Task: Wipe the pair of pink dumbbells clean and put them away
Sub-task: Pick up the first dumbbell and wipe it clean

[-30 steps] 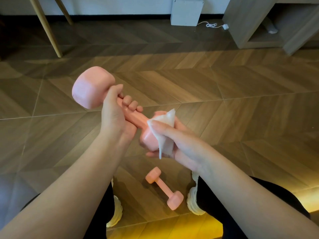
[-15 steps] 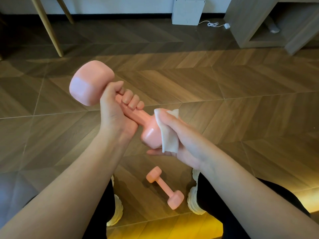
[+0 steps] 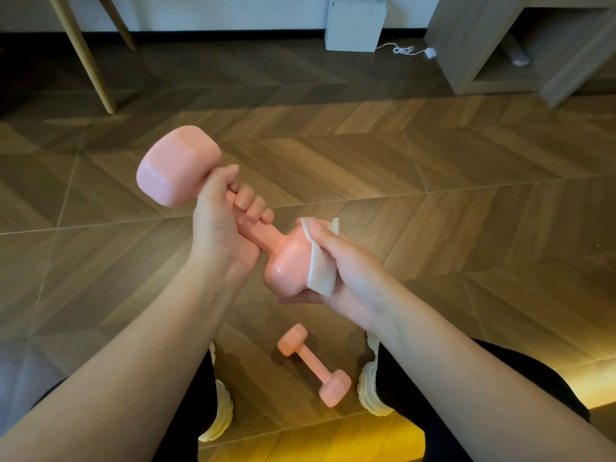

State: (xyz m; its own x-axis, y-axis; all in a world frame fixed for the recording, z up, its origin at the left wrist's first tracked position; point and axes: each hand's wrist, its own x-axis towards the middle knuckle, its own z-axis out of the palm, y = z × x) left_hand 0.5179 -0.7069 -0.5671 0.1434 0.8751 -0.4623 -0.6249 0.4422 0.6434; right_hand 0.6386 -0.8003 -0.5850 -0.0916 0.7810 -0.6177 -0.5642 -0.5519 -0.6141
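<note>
While gripped round its handle by left hand (image 3: 220,228), pink dumbbell (image 3: 283,261) slanted above floor (image 3: 466,228); near head cupped in right hand (image 3: 350,275), thumb clamping white wipe (image 3: 320,273) against it. Second dumbbell (image 3: 313,365) lying on floor between shoes (image 3: 371,391). Seemingly rigid, glossy, possibly slippery: handle safest hold.

One pink dumbbell (image 3: 286,261) tilted aloft, twin (image 3: 313,363) on floor (image 3: 466,228).

The wooden floor (image 3: 433,161) is carrying one pink dumbbell (image 3: 313,365), lying between my left shoe (image 3: 221,408) and right shoe (image 3: 370,391); well beyond that dumbbell a white box (image 3: 355,23) and a cord (image 3: 405,50) are sitting.
</note>
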